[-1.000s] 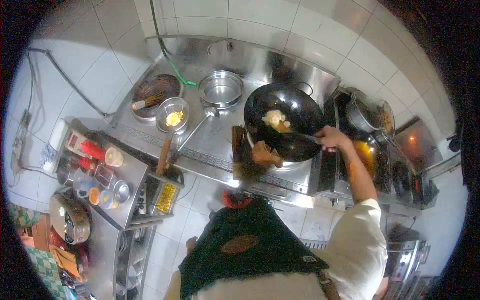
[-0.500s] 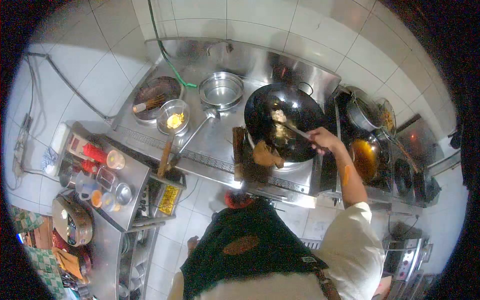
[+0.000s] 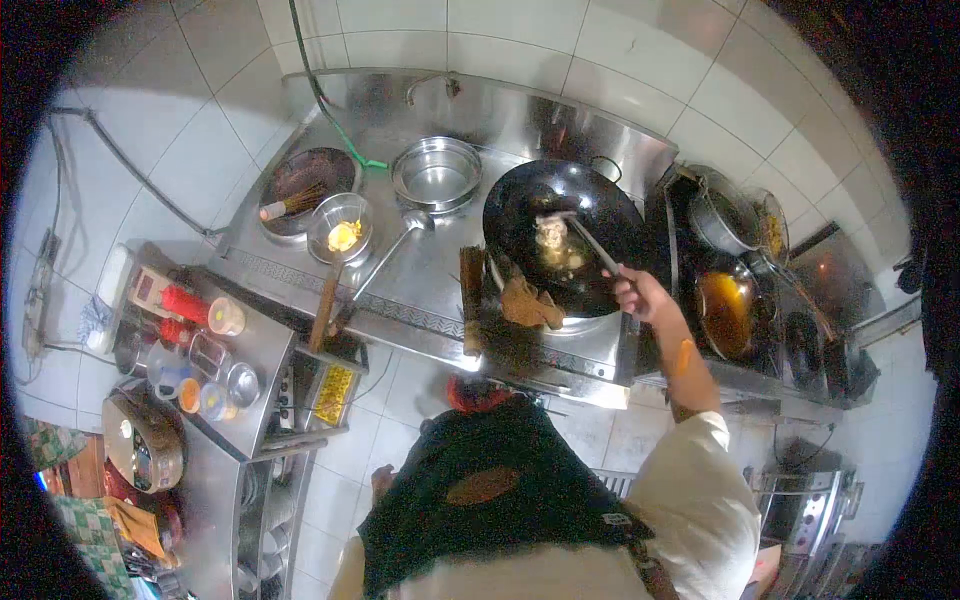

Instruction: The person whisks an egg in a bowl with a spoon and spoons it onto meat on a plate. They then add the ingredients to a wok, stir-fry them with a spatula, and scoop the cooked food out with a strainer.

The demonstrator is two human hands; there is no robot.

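My right hand point(image 3: 640, 293) is closed around the handle of a metal wok spatula point(image 3: 598, 250). The spatula's head is inside a large black wok point(image 3: 610, 215), touching or just beside a small heap of pale food point(image 3: 550, 234) in shiny liquid. A brown cloth point(image 3: 530, 303) lies over the near left rim of the wok. My left hand point(image 3: 381, 480) hangs low beside the dark apron, small and mostly hidden; its fingers cannot be made out.
Left of the wok are a bamboo brush point(image 3: 472, 300), a ladle point(image 3: 392, 255), a steel pan point(image 3: 436, 175) and a strainer with yellow food point(image 3: 345, 236). Condiment containers point(image 3: 210, 355) crowd a left side counter. Right stands a second wok with brown liquid point(image 3: 727, 310).
My right hand has moved slightly toward me and the spatula has turned to a steeper slant. The pale food has shifted left a little. The whole view has shifted slightly.
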